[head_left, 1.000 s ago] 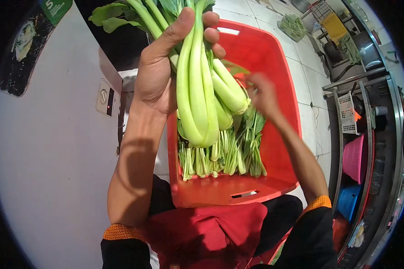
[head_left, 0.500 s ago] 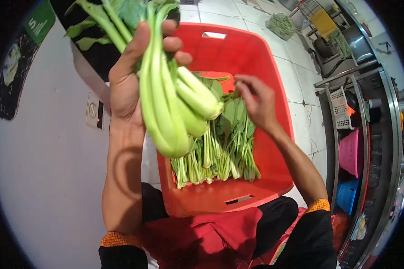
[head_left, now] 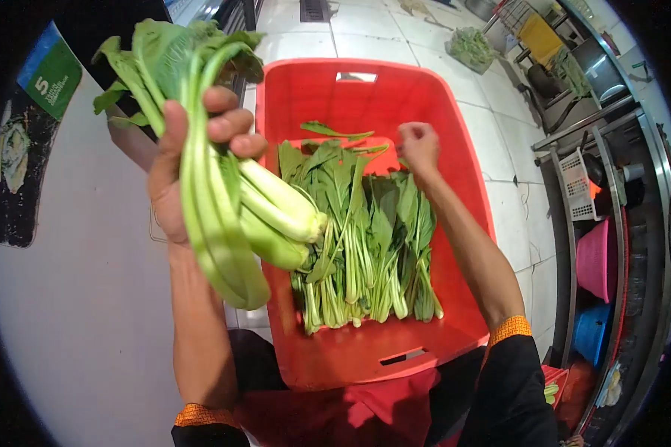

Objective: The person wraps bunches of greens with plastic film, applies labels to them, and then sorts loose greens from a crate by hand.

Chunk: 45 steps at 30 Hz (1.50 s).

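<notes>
My left hand (head_left: 173,175) is closed round a bunch of bok choy (head_left: 209,216), held up left of and partly over a red crate (head_left: 466,246). Its thick pale stalk ends point down and right, and its green leaves fan out at the top left. Inside the crate lie several leafy greens (head_left: 350,223) in a row, thin stalk ends towards me. My right hand (head_left: 420,145) hovers over the crate's far right part with its fingers curled together. Whatever those fingers may hold cannot be made out. Loose leaves (head_left: 335,132) lie near the far wall.
A white surface (head_left: 74,313) with a dark poster (head_left: 30,164) stands close on my left. On the right, a metal rack (head_left: 608,246) holds a pink basin (head_left: 593,261) and a blue basin (head_left: 590,333). A bag of greens (head_left: 470,50) sits on the tiled floor (head_left: 499,149).
My left hand has moved left with the bok choy, uncovering more greens in the crate. My right hand has drawn towards the crate's far side. The view has shifted slightly.
</notes>
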Available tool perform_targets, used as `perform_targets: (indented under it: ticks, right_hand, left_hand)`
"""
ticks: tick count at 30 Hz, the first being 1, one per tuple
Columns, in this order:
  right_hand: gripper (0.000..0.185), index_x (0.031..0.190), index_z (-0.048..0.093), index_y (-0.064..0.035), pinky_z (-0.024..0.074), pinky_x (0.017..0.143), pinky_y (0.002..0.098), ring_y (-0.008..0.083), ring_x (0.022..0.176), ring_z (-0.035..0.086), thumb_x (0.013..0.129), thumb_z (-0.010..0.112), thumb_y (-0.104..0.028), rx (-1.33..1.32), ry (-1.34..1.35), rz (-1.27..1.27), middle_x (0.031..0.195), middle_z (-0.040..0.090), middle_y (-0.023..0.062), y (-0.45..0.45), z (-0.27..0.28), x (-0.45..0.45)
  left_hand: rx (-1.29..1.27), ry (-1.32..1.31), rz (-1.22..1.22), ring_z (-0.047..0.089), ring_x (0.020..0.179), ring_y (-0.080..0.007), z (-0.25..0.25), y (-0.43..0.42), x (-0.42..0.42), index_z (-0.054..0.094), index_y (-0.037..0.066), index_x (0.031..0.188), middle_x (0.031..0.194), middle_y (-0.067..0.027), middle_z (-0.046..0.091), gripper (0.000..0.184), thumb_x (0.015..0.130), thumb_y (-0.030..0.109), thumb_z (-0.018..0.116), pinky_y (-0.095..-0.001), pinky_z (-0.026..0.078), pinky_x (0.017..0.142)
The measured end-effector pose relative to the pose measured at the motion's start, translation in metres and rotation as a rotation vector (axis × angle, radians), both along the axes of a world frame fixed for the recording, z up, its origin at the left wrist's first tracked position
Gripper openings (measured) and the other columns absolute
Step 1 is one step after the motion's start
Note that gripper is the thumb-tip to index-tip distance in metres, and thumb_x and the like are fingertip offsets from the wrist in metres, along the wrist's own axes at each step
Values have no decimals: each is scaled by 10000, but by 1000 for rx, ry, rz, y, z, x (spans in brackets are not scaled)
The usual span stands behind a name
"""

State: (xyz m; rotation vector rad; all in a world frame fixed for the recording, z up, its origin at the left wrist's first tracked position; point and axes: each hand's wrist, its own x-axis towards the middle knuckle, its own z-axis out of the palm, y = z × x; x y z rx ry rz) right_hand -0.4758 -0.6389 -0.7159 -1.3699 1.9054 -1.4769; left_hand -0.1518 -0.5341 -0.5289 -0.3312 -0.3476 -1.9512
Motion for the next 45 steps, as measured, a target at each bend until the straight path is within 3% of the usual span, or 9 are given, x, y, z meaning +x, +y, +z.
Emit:
perform_targets:
  ticks: [3,8,12,20,23,27,29,35,45]
  right_hand:
    - [169,821,653,2,499,615,355,238,610,626,834,578,-149,174,245,462,671,651,140,83,5,74]
    - [316,1056,609,-61,496,754,425,303,982,583,747,641,-118,255,905,1367,1089,548,120,161,-15,125]
    - [408,1133,573,-60,455,840,383,296,1041,530,736,646,-115,77,1194,1252,1117,533,101,171,-22,121]
    - [263,990,631,-54,394,882,439,321,1007,522,727,617,-71,68,966,1125,1062,555,143,126,14,82]
    - [190,957,639,-21,455,765,425,326,828,603,779,658,-84,354,783,1223,846,623,144,117,31,77]
    - [138,947,666,5,517,673,346,266,709,656,847,633,-84,257,377,1128,859,668,154,130,77,78]
    - [141,947,671,4,521,667,342,252,717,659,846,637,-88,255,328,1081,866,674,139,129,94,77]
    - [168,995,674,16,500,745,267,89,840,619,873,633,-91,442,87,822,905,684,97,102,143,65]
    - [223,1070,617,16,505,776,234,108,846,601,883,631,-104,186,-436,716,970,647,63,29,167,27]
  left_hand:
    - [-91,-45,-56,516,905,-192,5,1,5,485,42,1085,887,-66,518,322,950,331,526,-321,494,835]
    - [-24,-97,1,543,872,-223,2,-1,6,505,46,1090,875,-67,540,339,945,351,532,-323,508,804]
    - [-17,-94,-11,567,867,-234,0,1,5,525,45,1091,884,-73,569,347,944,360,530,-320,533,767]
    - [-17,-170,33,595,834,-222,-4,-2,6,546,26,1084,857,-75,593,340,936,332,553,-326,556,714]
    - [-51,-180,42,532,823,-178,-3,0,8,504,35,1068,851,-55,534,305,945,312,543,-307,495,773]
    - [-80,-195,27,482,825,-136,0,0,10,473,45,1054,853,-37,488,280,957,303,524,-288,450,835]
    - [-27,-146,13,651,823,-232,-3,-1,6,557,26,1061,866,-96,637,336,931,336,555,-369,600,680]
    - [-34,-199,64,650,823,-229,-4,-1,7,564,25,1074,864,-87,635,335,943,332,534,-362,597,690]
    - [17,-182,117,583,835,-218,2,6,10,542,30,1057,852,-68,553,325,936,332,546,-325,545,741]
